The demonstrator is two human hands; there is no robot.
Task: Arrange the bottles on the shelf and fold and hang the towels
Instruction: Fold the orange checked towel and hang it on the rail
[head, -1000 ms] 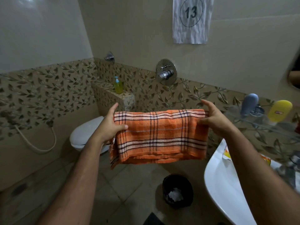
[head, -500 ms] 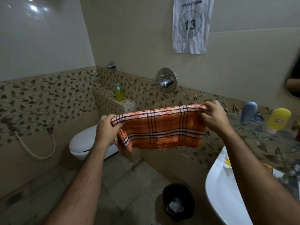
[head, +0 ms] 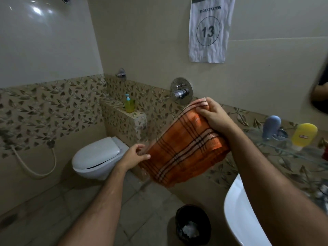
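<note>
An orange plaid towel [head: 184, 150], folded into several layers, hangs slanted in front of me. My right hand [head: 213, 116] grips its upper end, fingers curled over the gathered edge. My left hand [head: 135, 157] pinches the towel's lower left edge. On the glass shelf [head: 276, 148] at the right stand a grey-blue bottle [head: 271, 126] and a yellow bottle [head: 304, 135], both upside down on their caps. A green pump bottle [head: 129, 104] sits on the tiled ledge at the back.
A white toilet [head: 97, 157] is mounted on the wall at left, with a hose beside it. A white sink [head: 246, 215] fills the lower right. A black bin [head: 192, 224] stands on the floor. A chrome tap valve [head: 181, 91] and a paper sign "13" are on the wall.
The towel was stretched level between both hands; now my right hand has gathered its upper end and the towel hangs slanted. My left hand dropped lower to the bottom edge.
</note>
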